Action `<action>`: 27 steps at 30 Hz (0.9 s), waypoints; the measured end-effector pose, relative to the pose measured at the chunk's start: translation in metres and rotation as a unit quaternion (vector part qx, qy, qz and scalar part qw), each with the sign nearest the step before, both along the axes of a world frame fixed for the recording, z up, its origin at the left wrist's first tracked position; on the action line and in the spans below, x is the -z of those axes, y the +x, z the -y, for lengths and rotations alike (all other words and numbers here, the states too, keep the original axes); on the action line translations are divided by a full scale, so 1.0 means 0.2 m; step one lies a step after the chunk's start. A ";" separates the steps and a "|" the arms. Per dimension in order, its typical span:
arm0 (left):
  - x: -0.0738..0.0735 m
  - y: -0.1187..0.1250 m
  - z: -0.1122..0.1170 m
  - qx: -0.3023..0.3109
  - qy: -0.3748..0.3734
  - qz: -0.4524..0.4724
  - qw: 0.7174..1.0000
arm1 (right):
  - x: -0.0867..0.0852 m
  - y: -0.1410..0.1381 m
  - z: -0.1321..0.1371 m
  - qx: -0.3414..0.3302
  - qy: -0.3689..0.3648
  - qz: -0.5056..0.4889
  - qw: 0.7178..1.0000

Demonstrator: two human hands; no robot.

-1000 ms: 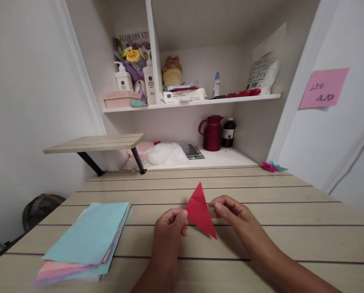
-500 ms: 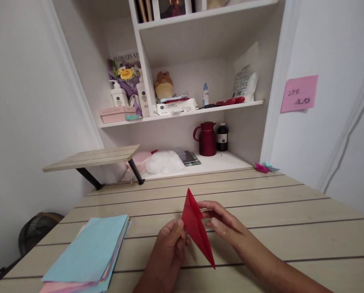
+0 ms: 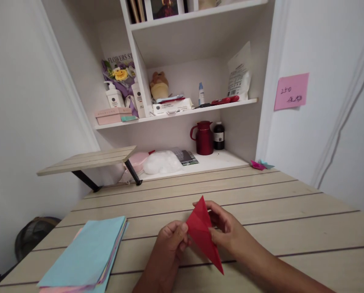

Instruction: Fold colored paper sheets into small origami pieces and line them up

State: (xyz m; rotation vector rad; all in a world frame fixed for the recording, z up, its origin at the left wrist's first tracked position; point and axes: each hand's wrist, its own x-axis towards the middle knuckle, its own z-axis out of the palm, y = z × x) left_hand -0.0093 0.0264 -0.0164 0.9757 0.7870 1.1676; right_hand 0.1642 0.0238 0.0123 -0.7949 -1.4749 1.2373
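Note:
A folded red sheet of paper, roughly triangular with a sharp top point and a long lower tip, is held up just above the table. My left hand pinches its left corner between thumb and fingers. On the other side, my right hand grips the right edge, thumb in front and fingers reaching behind the paper. One fingertip shows past the paper's upper left edge; the other fingers behind it are partly hidden.
A stack of coloured paper, light blue on top, lies at the left on the wooden table. Small folded paper pieces sit at the far right edge. A raised wooden stand and a red jug are at the back.
My right hand has closed on the right edge of the red paper, its fingers now behind it. The paper has turned to face me more and shifted slightly right.

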 end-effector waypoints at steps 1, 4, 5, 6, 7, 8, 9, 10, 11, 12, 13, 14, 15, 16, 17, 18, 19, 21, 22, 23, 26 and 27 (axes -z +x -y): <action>0.00 0.00 0.00 -0.005 -0.003 -0.017 1.000 | 0.00 0.00 0.00 0.009 0.005 0.009 1.000; -0.01 0.01 0.00 -0.003 -0.004 -0.076 0.997 | 0.00 0.00 0.00 -0.003 -0.007 0.020 1.000; -0.01 0.01 0.00 0.004 0.000 -0.101 0.995 | 0.00 0.01 0.00 -0.010 -0.020 0.019 1.000; -0.02 0.01 0.01 0.012 0.005 -0.126 0.992 | 0.01 0.01 -0.01 -0.016 -0.034 0.017 0.999; -0.03 0.02 0.01 0.020 0.012 -0.148 0.989 | 0.02 0.01 -0.01 -0.020 -0.047 0.016 0.999; -0.04 0.03 0.02 0.024 0.019 -0.166 0.986 | 0.03 0.01 -0.01 -0.021 -0.057 0.018 0.998; -0.04 0.04 0.02 0.026 0.023 -0.179 0.983 | 0.04 0.01 -0.02 -0.022 -0.062 0.022 0.998; -0.05 0.04 0.02 0.025 0.027 -0.186 0.982 | 0.05 0.01 -0.02 -0.022 -0.063 0.028 0.997; -0.04 0.05 0.02 0.018 0.032 -0.187 0.982 | 0.06 0.02 -0.03 -0.019 -0.061 0.038 0.997; -0.04 0.06 0.02 0.005 0.041 -0.185 0.982 | 0.07 0.02 -0.03 -0.010 -0.053 0.055 0.997; -0.03 0.07 0.02 -0.010 0.050 -0.182 0.982 | 0.08 0.03 -0.04 0.006 -0.036 0.078 0.996; -0.03 0.07 0.01 -0.027 0.062 -0.178 0.982 | 0.09 0.04 -0.05 0.028 -0.012 0.108 0.994; -0.02 0.07 0.01 -0.043 0.075 -0.178 0.980 | 0.09 0.05 -0.06 0.052 0.020 0.143 0.988; -0.01 0.07 0.00 -0.056 0.088 -0.183 0.978 | 0.10 0.06 -0.07 0.077 0.056 0.181 0.979; 0.00 0.06 0.00 -0.065 0.098 -0.193 0.974 | 0.11 0.06 -0.08 0.098 0.092 0.218 0.967; 0.01 0.05 -0.01 -0.071 0.105 -0.209 0.970 | 0.11 0.07 -0.10 0.113 0.123 0.249 0.954; 0.02 0.04 -0.01 -0.078 0.112 -0.228 0.964 | 0.13 0.08 -0.11 0.121 0.145 0.274 0.943; 0.02 0.03 -0.02 -0.094 0.138 -0.271 0.948 | 0.15 0.08 -0.14 0.118 0.170 0.310 0.928; 0.02 0.02 -0.02 -0.102 0.157 -0.296 0.937 | 0.16 0.09 -0.15 0.112 0.177 0.323 0.923; 0.02 0.02 -0.01 -0.106 0.179 -0.321 0.924 | 0.17 0.09 -0.16 0.105 0.182 0.335 0.919; 0.02 0.02 0.00 -0.083 0.233 -0.385 0.889 | 0.18 0.10 -0.16 0.087 0.197 0.363 0.907; 0.02 0.02 0.00 -0.068 0.246 -0.401 0.880 | 0.18 0.10 -0.15 0.081 0.202 0.370 0.903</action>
